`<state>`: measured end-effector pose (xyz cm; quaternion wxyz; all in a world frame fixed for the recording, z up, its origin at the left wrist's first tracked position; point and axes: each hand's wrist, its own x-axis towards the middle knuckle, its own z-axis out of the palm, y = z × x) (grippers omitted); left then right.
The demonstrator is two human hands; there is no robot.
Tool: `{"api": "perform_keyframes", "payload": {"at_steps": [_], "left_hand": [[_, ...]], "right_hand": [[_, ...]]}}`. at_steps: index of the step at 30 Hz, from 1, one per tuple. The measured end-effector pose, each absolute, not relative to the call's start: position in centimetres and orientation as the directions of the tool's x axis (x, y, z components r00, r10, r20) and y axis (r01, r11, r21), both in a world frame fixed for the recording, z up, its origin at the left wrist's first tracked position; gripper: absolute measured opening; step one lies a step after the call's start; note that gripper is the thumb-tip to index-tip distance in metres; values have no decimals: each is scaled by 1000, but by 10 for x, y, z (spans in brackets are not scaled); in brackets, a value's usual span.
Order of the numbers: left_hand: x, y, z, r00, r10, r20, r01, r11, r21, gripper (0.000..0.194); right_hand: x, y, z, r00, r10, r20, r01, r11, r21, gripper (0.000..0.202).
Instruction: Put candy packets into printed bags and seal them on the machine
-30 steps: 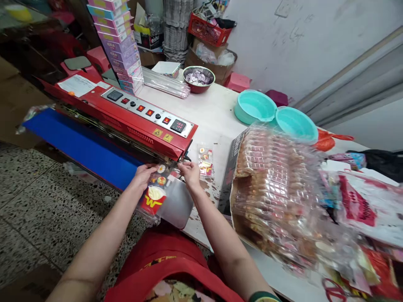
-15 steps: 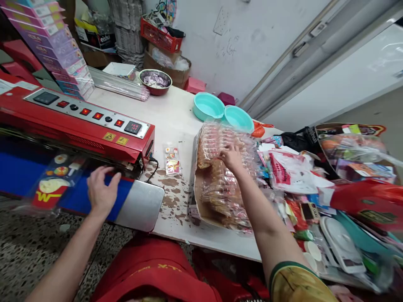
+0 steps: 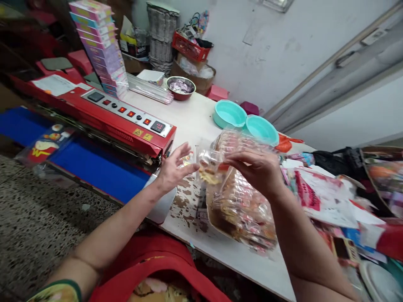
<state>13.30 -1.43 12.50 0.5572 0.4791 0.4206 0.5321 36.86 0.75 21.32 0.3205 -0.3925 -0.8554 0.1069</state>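
Observation:
My right hand (image 3: 260,167) pinches a clear plastic packet (image 3: 211,165) with small items inside, held up over the box's left part. Beside the packet's left edge is my left hand (image 3: 176,167), fingers spread, holding nothing. Below my right hand an open cardboard box (image 3: 217,218) holds rows of similar clear packets (image 3: 242,201). On the blue belt (image 3: 100,167) of the red sealing machine (image 3: 126,126) lies a packet with a red and yellow print (image 3: 44,147). Another packet on the table is mostly hidden behind my left hand.
Two turquoise basins (image 3: 229,114) and a metal bowl (image 3: 181,87) stand at the back of the white table (image 3: 192,121). Stacked boxes (image 3: 100,50) rise behind the machine. Bags and papers (image 3: 327,193) are heaped on the right.
My right hand has lifted a packet out of the box and moved it left. My left hand has moved from over the belt to beside that packet. The view has shifted left.

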Motion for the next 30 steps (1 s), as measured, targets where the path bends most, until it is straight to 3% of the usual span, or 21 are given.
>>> {"api": "perform_keyframes", "payload": {"at_steps": [2,5,9,13,18,22,25,27,30], "left_hand": [[131,-10,128,104,989,-107,-334,136,933,50],[117,-13,110,36,950,-310,-408,297,863,34],[96,-21,64,-185,906,-381,-361,298,884,32],[80,-18,22,-366,796,-483,-323,378,868,30],[47,-10,4,-304,716,-628,-390,508,768,32],[15,-8,6,-293,700,-651,-356,552,754,33],[-5,-3,8,-384,698,-605,-296,527,796,28],[-21,2,9,-472,686,-554,-237,506,829,25],[-51,10,6,-628,685,-369,-32,451,892,29]], "right_hand": [[352,3,192,-447,792,416,555,611,-565,9],[328,1,146,-342,895,286,462,425,-778,13],[289,-5,88,-183,982,47,274,96,-957,17],[252,-8,41,-117,963,-242,49,-237,-970,29],[220,11,-2,-51,891,-452,-137,-454,-880,45],[183,28,-19,-6,896,-445,-158,-440,-884,45],[160,29,-16,59,913,-404,-149,-392,-908,44],[168,28,-8,114,951,-287,-68,-280,-957,40],[235,36,10,149,988,50,287,5,-958,41]]}}
